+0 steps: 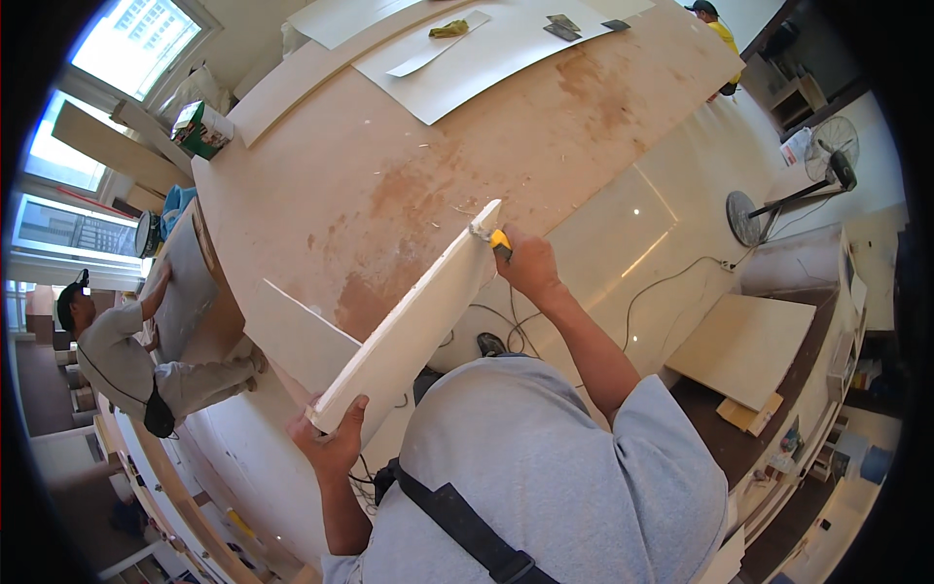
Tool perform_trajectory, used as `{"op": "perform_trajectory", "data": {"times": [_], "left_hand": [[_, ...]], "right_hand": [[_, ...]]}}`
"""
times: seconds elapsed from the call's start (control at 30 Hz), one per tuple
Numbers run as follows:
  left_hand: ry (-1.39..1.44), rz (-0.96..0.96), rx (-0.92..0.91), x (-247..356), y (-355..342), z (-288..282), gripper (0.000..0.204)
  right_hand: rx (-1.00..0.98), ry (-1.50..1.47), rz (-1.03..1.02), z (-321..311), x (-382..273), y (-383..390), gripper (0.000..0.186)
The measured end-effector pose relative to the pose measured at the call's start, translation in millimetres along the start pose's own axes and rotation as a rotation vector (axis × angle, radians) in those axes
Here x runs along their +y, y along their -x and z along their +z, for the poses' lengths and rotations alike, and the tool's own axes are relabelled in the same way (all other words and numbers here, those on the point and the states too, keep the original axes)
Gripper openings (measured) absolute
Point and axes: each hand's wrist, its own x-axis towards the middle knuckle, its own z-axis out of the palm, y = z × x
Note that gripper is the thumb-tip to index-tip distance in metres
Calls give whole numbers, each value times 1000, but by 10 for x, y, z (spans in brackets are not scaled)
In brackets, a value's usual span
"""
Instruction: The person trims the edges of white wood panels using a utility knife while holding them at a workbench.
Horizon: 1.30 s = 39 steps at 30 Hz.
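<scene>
A long white board (413,316) stands on edge at a slant in front of me, its narrow upper edge rough and whitish. My left hand (336,440) is closed around its near left end, thumb on the face toward me. At the far right end, my right hand (530,265) grips a small yellow-and-dark hand tool (500,243). The tool's greyish head touches the board's edge; its exact kind is unclear. Behind the board spreads a large brown worktable (321,195) with reddish dust stains and small shavings.
White sheets (457,73) lie at the table's far side with a crumpled olive cloth (449,29). At left, a co-worker (122,355) handles a grey panel. Cables (671,284) cross the floor toward a standing fan (778,195); a pale board (744,346) leans at right.
</scene>
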Motion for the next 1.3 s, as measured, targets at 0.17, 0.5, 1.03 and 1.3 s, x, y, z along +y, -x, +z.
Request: {"op": "perform_trajectory", "data": {"times": [0.17,0.5,1.03,1.3], "left_hand": [[-48,138,39,-91,23,43,28],[-38,117,74,-141,67,-22,29],[91,109,121,-211,-43,-249,29],[51,146,66,-215,-53,-160,29]], "right_hand": [[20,8,73,-33,264,-74,21],[-154,273,286,179,1281,-236,32],[66,-102,119,-357,-43,34,31],[-7,-13,44,24,308,-61,32]]}}
